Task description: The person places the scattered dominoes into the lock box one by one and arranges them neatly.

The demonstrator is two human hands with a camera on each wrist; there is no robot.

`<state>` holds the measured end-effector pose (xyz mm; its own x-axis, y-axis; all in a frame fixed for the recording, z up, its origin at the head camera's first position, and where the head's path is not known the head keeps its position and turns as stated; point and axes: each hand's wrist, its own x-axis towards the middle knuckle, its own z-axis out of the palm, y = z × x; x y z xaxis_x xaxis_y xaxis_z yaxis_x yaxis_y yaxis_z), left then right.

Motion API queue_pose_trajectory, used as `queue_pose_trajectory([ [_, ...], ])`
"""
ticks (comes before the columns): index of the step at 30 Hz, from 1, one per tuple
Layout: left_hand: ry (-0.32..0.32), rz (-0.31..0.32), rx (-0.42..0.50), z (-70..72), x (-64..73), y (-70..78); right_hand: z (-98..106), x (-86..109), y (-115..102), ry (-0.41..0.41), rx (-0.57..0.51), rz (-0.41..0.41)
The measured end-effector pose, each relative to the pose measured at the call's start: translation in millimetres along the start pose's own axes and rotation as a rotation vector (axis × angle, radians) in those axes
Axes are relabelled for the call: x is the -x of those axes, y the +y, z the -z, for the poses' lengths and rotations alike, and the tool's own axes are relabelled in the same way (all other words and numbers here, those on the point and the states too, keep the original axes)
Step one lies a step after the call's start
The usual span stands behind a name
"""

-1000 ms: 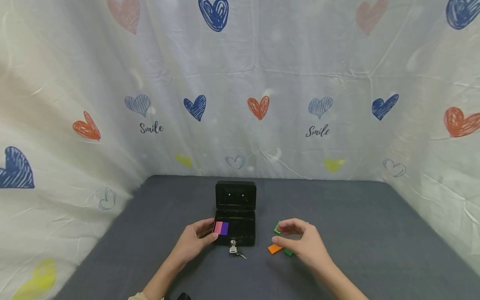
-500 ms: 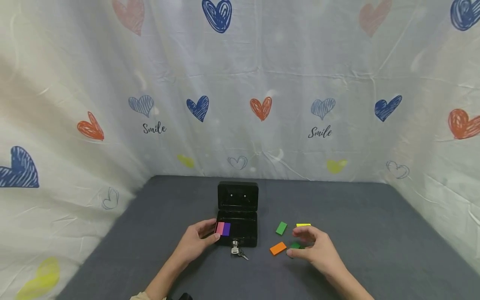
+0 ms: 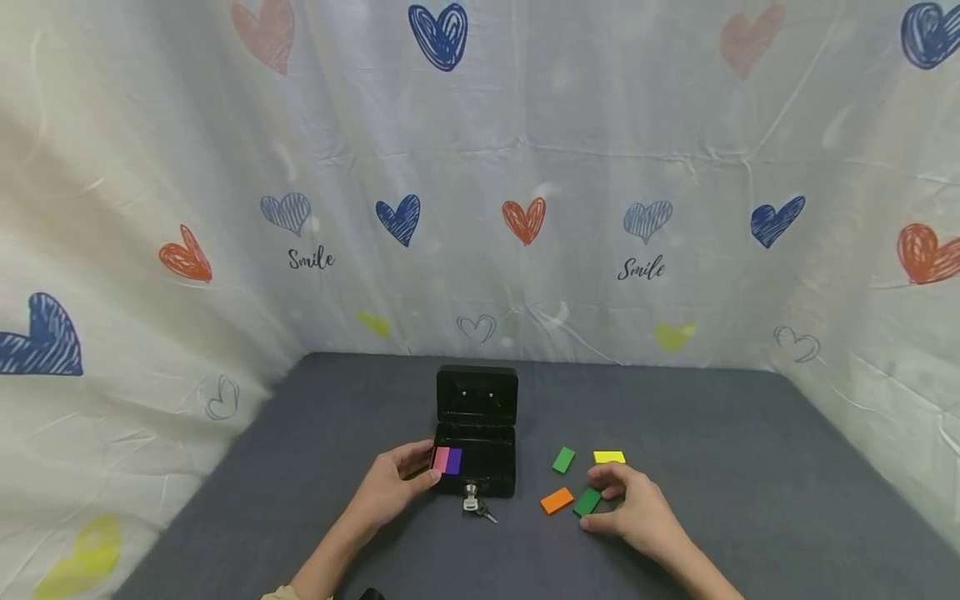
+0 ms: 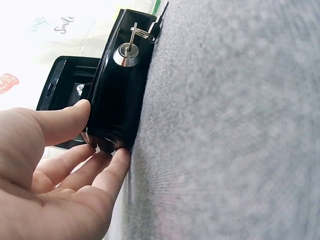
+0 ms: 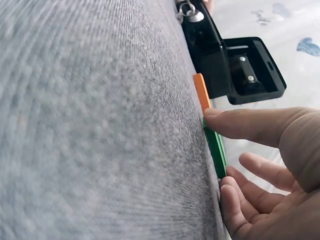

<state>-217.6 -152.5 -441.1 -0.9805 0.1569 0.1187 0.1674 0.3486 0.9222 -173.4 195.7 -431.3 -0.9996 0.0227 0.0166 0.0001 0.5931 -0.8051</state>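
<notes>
A black cash box [image 3: 491,454] stands with its lid [image 3: 477,396] raised. A pink block [image 3: 442,460] and a purple block [image 3: 454,461] lie side by side at its left inside. My left hand [image 3: 393,487] holds the box's front left corner, with the thumb [image 4: 75,117] at the upper edge and fingers against the side. My right hand [image 3: 633,512] pinches a dark green domino-like block [image 3: 587,502] on the table between thumb and fingertips, one at each end. An orange block [image 3: 557,501] lies just left of it.
A lighter green block [image 3: 563,460] and a yellow block [image 3: 609,457] lie farther back on the grey cloth-covered table [image 3: 675,417]. Keys [image 3: 480,507] hang from the lock on the box's front. A white curtain [image 3: 570,167] printed with hearts surrounds the table.
My right hand has moved right from over the orange block and down onto the dark green block, uncovering the yellow one. My left hand stays at the box; the view has shifted slightly.
</notes>
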Motion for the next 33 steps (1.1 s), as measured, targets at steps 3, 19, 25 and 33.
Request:
queue_pose_trajectory([
  [3,-0.003,0.003,-0.002,-0.4,1.0,0.2,-1.2,-1.2,1.0,0.002,0.028,0.010],
  [19,-0.001,0.018,-0.008,-1.6,2.7,4.3,0.7,-0.5,-2.5,-0.033,-0.065,0.023],
  [25,0.000,0.017,-0.016,-1.7,2.8,5.2,1.4,-0.1,-3.8,-0.023,-0.089,0.063],
  [33,-0.016,-0.002,0.003,0.4,2.4,3.9,1.2,1.0,-3.4,-0.035,-0.151,0.087],
])
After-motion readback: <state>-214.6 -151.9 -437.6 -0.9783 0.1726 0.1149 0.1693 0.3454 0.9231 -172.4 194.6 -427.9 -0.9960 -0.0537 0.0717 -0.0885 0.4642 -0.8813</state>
